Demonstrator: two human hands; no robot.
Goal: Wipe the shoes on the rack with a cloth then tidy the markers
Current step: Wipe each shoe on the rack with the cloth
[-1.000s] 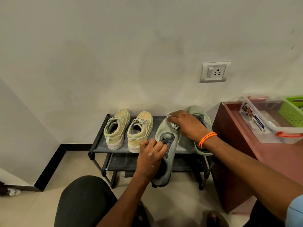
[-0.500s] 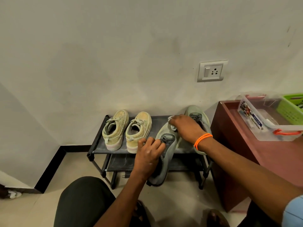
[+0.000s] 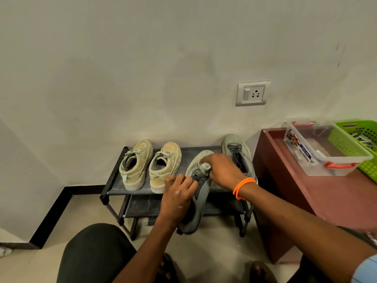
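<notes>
**Grey sneaker held off the rack, cloth on its toe**

Here's the grey sneaker (image 3: 199,193), tipped up with its heel hanging down past the front edge of the shoe rack (image 3: 114,181) and its toe up over the top shelf. The left hand (image 3: 179,198) grips it at the side near the laces, fingers (image 3: 190,183) curled round the upper. The right hand (image 3: 222,170) is on the toe end, fingers bunched and pinching a small wad of pale cloth (image 3: 205,166) against the shoe just above the laces. An orange beaded bracelet (image 3: 243,187) sits on that right wrist.

Just beside it to the right, the matching grey sneaker (image 3: 237,152) stands on the top shelf, toe to the wall, partly hidden by the right hand and forearm. Over on the left of the same shelf, a pair of tan sneakers (image 3: 151,164) sit side by side, toes to the wall, dusty-looking. The lower shelf shows dark underneath.

Further right, a reddish-brown table (image 3: 336,201) stands just beside the rack. On it, a clear plastic box (image 3: 326,169) with orange handles, and touching it on the far side a green plastic basket (image 3: 346,137) with something dark inside; whether those are the markers I can't tell. On the wall above, a switch and socket plate (image 3: 253,93). Down at the bottom, the person's dark-clad knee (image 3: 95,254) over a pale tiled floor (image 3: 67,219).
</notes>
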